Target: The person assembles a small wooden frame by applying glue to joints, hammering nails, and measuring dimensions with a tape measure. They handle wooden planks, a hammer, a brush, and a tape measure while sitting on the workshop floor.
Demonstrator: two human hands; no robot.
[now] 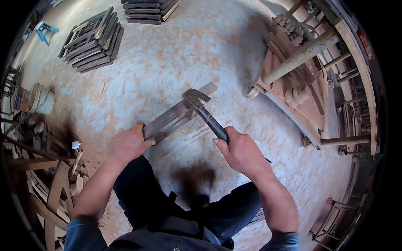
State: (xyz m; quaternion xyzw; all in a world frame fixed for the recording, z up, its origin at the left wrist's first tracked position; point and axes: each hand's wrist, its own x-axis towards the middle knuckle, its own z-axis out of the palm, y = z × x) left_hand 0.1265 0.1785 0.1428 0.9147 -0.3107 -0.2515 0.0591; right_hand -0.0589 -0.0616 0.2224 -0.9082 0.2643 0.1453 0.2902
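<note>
My right hand is wrapped round the dark handle of a claw hammer. The hammer's head lies over a greyish-brown wooden piece; whether the two touch, I cannot tell. This piece looks like slats joined into a narrow frame with a gap between them, and one slat sticks out past the hammer at the far right end. At its near left end, my left hand grips it, thumb on the near side and fingers over the far side. My dark-trousered legs are below both hands.
Stacked dark wooden frames stand at far left, beside another stack. A wooden rack with boards and turned pieces fills the right. Wood scraps crowd the left, near a bucket. A blue stool stands farther off.
</note>
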